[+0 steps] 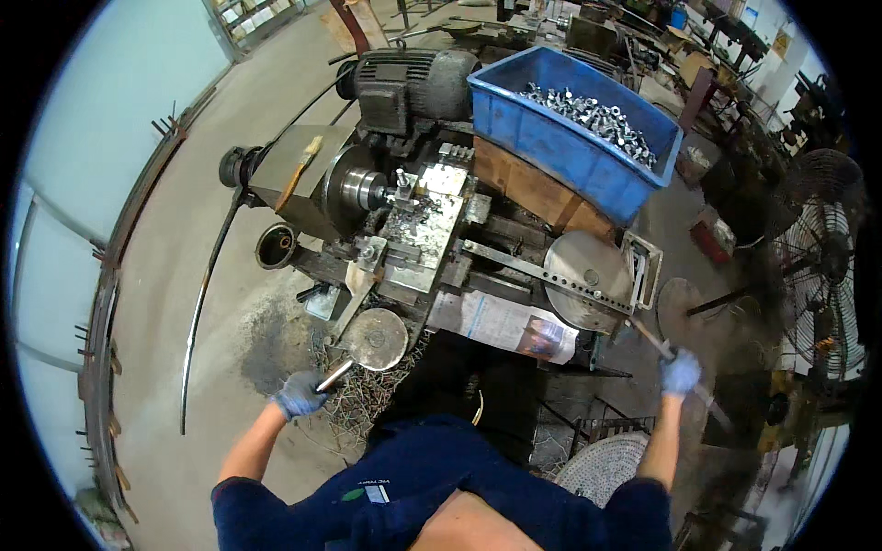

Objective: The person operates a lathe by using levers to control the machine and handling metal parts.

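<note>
We grip a lever (335, 374) with our gloved left hand (299, 394) and another lever (654, 342) with our right hand (681, 372), facing the lathe (404, 216) and a blue bin (551, 138) of metal parts (593, 115).

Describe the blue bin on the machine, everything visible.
The blue bin is a rectangular, open-topped plastic crate with a thick rolled rim. It sits tilted on a brown wooden block at the far right of the lathe-like machine, beside the dark motor. It is partly filled with small shiny metal parts, piled toward its back. Neither hand touches it.
</note>
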`<action>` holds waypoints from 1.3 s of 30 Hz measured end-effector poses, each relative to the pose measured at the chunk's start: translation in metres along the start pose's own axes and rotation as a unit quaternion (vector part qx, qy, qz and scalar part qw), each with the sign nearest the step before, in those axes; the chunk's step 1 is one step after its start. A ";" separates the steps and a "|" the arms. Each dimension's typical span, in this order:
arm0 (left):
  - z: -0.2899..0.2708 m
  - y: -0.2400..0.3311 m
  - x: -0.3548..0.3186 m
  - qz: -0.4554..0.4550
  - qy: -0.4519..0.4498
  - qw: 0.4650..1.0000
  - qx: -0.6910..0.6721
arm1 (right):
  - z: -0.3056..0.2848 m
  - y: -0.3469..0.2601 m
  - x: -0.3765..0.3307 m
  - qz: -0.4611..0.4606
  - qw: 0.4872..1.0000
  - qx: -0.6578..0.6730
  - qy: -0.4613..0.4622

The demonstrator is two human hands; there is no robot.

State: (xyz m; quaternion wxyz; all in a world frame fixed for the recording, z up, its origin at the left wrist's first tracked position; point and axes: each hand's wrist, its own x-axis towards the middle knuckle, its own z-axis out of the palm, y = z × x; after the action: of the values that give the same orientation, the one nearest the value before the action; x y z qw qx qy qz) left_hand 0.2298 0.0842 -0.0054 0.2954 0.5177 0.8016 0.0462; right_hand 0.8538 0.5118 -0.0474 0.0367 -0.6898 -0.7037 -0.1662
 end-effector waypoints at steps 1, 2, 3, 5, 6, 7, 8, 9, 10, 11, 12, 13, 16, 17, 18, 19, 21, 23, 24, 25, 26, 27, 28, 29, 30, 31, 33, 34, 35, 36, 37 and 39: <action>0.002 -0.002 -0.001 0.008 -0.004 1.000 0.009 | -0.005 -0.009 0.029 0.021 1.000 -0.023 -0.002; 0.006 -0.007 -0.001 0.018 -0.008 1.000 0.018 | -0.003 -0.015 0.055 0.025 0.999 -0.016 0.032; 0.010 -0.012 0.000 0.025 -0.012 0.999 0.027 | -0.015 -0.035 0.083 0.068 0.997 -0.030 -0.012; 0.005 -0.005 0.006 0.028 -0.029 0.999 0.005 | -0.003 -0.052 0.121 0.081 0.996 -0.010 -0.045; -0.009 0.011 0.008 0.013 -0.056 0.998 -0.011 | 0.001 -0.063 0.129 0.066 0.996 -0.021 -0.062; -0.021 0.023 0.006 -0.005 -0.082 0.996 -0.024 | 0.002 -0.071 0.130 0.050 0.995 -0.029 -0.079; -0.029 0.025 0.005 -0.019 -0.139 0.977 -0.163 | 0.004 -0.075 0.121 0.030 0.997 -0.026 -0.068; -0.031 0.017 0.002 0.010 -0.112 0.971 -0.211 | -0.003 -0.089 0.109 0.002 0.998 -0.026 -0.059; -0.030 0.003 0.004 0.046 -0.086 0.961 -0.260 | -0.012 -0.097 0.096 -0.022 0.998 -0.031 -0.047; -0.030 -0.014 0.008 0.082 -0.061 0.946 -0.307 | -0.012 -0.100 0.080 -0.045 0.999 0.005 0.008; -0.020 -0.038 0.017 -0.042 -0.085 0.846 -0.525 | -0.007 -0.099 0.059 -0.067 0.995 0.039 0.066; -0.015 -0.061 0.036 -0.088 -0.002 0.877 -0.472 | -0.005 -0.098 0.036 -0.090 0.986 0.071 0.123; -0.035 -0.123 0.097 -0.117 0.100 0.972 -0.178 | -0.010 -0.096 -0.032 0.022 0.989 0.147 -0.014; -0.043 -0.132 0.111 -0.127 0.136 0.980 -0.070 | -0.017 -0.094 -0.051 0.023 0.984 0.172 -0.044; -0.049 -0.138 0.127 -0.133 0.172 0.975 0.039 | -0.014 -0.090 -0.071 0.024 0.985 0.171 -0.025; -0.051 -0.152 0.143 -0.103 0.167 0.977 0.081 | -0.009 -0.087 -0.086 0.022 0.985 0.171 -0.006; -0.055 -0.167 0.172 -0.047 0.160 0.972 0.164 | -0.011 -0.085 -0.102 0.044 0.971 0.226 -0.067; -0.052 -0.152 0.191 -0.103 0.099 0.977 0.161 | -0.017 -0.084 -0.111 0.062 0.958 0.265 -0.094; -0.043 -0.155 0.199 -0.120 0.083 0.977 0.153 | -0.027 -0.089 -0.113 0.064 0.954 0.280 -0.091; -0.036 -0.154 0.208 -0.133 0.065 0.978 0.145 | -0.035 -0.088 -0.116 0.070 0.949 0.293 -0.088; -0.024 -0.153 0.209 -0.152 0.094 0.969 0.170 | -0.025 -0.083 -0.119 0.036 0.955 0.290 -0.041; -0.004 -0.145 0.213 -0.181 0.159 0.965 0.100 | -0.026 -0.081 -0.121 0.052 0.945 0.318 -0.051; 0.022 -0.136 0.215 -0.217 0.224 0.950 0.024 | -0.029 -0.080 -0.116 0.058 0.934 0.347 -0.060; 0.043 -0.130 0.219 -0.254 0.287 0.922 -0.050 | -0.032 -0.083 -0.109 0.064 0.921 0.378 -0.071; 0.062 -0.133 0.217 -0.222 0.330 0.912 -0.101 | -0.035 -0.089 -0.093 0.037 0.936 0.348 -0.047; 0.056 -0.151 0.214 -0.213 0.257 0.942 -0.029 | -0.072 -0.113 -0.077 -0.001 0.934 0.355 -0.045; 0.020 -0.189 0.214 -0.178 0.106 0.973 0.103 | -0.139 -0.163 -0.041 -0.098 0.900 0.425 -0.020; 0.005 -0.177 0.218 -0.159 0.079 0.976 0.122 | -0.175 -0.190 -0.023 -0.100 0.903 0.408 -0.089; -0.012 -0.160 0.219 -0.141 0.055 0.979 0.137 | -0.221 -0.228 -0.018 -0.134 0.869 0.472 -0.068; -0.023 -0.148 0.219 -0.126 0.036 0.980 0.152 | -0.233 -0.256 -0.004 -0.264 0.853 0.450 0.021; -0.024 -0.152 0.214 -0.127 0.034 0.981 0.145 | -0.259 -0.294 0.008 -0.356 0.838 0.413 0.030; -0.028 -0.163 0.203 -0.134 0.029 0.982 0.133 | -0.286 -0.373 0.018 -0.512 0.771 0.375 0.055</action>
State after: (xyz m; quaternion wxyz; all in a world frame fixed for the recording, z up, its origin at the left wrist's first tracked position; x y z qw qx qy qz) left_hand 0.0254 0.1892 -0.1306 0.2041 0.4389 0.8709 -0.0855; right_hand 0.4355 0.4502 0.1587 0.2403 -0.1487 -0.9560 0.0787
